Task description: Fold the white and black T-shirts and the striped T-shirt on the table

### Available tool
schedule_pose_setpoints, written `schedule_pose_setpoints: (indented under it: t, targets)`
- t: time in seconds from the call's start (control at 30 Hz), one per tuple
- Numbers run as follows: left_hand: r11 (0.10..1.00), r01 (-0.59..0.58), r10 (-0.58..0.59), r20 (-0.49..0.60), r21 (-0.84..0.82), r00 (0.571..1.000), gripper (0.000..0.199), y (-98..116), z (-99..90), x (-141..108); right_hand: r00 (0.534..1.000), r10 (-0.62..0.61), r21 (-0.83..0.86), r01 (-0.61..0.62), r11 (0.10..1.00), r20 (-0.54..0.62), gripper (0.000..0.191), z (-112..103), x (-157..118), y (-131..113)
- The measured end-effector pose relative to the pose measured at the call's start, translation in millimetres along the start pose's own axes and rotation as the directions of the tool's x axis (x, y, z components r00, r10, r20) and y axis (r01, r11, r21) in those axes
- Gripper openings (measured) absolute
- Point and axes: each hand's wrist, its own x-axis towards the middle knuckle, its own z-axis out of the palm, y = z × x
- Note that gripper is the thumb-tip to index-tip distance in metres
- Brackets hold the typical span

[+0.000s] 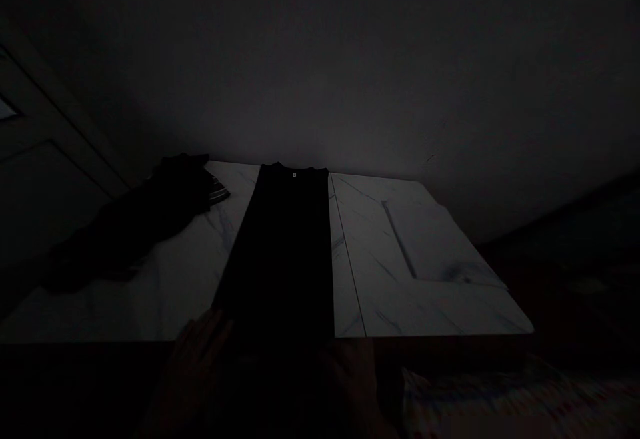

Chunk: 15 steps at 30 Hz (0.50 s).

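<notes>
A black T-shirt (287, 245), folded into a long narrow strip, lies on the marble-patterned table with its collar at the far edge. A small pale label shows below the collar. My left hand (195, 349) is at the shirt's lower left side, its fingers stretched out and touching the cloth's edge. My right hand (354, 367) is by the shirt's lower right corner, just below the table's front edge. Darkness hides the right fingers, so whether they grip the hem cannot be told. The shirt's lowest part is also lost in the dark.
A heap of dark clothes (135, 219) with a striped edge lies on the left of the table (385, 305). A flat, pale rectangular sheet (435, 235) lies on the right. Patterned cloth (500, 399) is at lower right. Behind stands a wall (320, 72); a door (45, 159) is at left.
</notes>
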Motion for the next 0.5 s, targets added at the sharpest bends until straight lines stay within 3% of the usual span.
schedule_pose_setpoints:
  t: [0.13, 0.23, 0.33, 0.4, 0.5]
  targets:
    - [0.992, 0.105, -0.109, -0.049, -0.069, 0.993, 0.058, 17.2, -9.0, -1.9, 0.985, -0.171, -0.020, 0.171, 0.985, -0.002, 0.030, -21.1, 4.6, -1.1]
    - [0.921, 0.321, -0.332, -0.016, -0.223, 0.943, 0.044, 45.9, -8.8, 6.9, 0.993, -0.110, 0.014, 0.110, 0.994, -0.038, 0.028, -45.4, 36.4, 11.4]
    - [0.814, 0.461, -0.434, 0.157, -0.353, 0.887, 0.036, 78.4, 1.3, 45.8, 0.995, 0.021, 0.069, -0.014, 0.997, -0.094, 0.026, -69.2, 120.8, 42.1]
    - [0.788, 0.498, -0.442, 0.230, -0.362, 0.867, 0.038, 95.0, 11.8, 84.0, 0.992, 0.046, 0.043, -0.042, 0.998, -0.120, 0.030, -80.4, 200.7, 70.9]
    - [0.814, 0.521, -0.457, 0.269, -0.258, 0.848, 0.045, 107.3, 31.5, 132.2, 0.996, 0.058, -0.028, -0.060, 0.998, -0.066, 0.034, -85.6, 326.5, 116.1]
